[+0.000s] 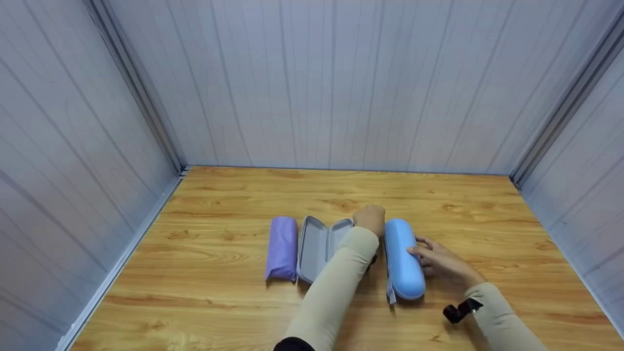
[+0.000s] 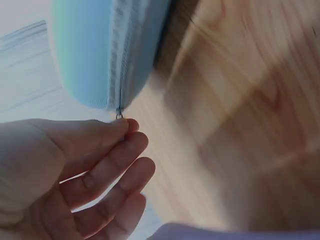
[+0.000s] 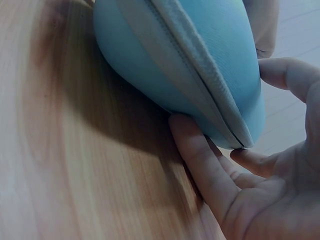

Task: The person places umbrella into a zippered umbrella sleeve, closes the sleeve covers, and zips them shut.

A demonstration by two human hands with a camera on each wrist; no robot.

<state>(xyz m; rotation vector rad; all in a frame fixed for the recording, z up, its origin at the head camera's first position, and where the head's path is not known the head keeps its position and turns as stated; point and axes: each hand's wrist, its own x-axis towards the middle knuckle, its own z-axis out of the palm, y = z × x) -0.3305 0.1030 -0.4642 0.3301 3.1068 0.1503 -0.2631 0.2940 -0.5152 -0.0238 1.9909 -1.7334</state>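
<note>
A light blue zippered glasses case [image 1: 404, 258] lies lengthwise on the table, right of centre. My left hand [image 1: 370, 219] is at its far left end in the head view. Seen from the left wrist, its thumb and index finger pinch the small zipper pull [image 2: 119, 114] at the end of the zipper [image 2: 120, 65]. My right hand [image 1: 446, 263] grips the case from the right, thumb on the upper shell and fingers along the lower side. The right wrist view shows the closed seam [image 3: 220, 107] between thumb and fingers.
Left of the blue case, an unfolded grey-lined case [image 1: 312, 248] lies partly behind my left forearm. A purple pouch-like item [image 1: 282, 248] touches or nearly touches its left side. Pale panel walls [image 1: 312, 87] border the wooden table [image 1: 204, 292] at the back and sides.
</note>
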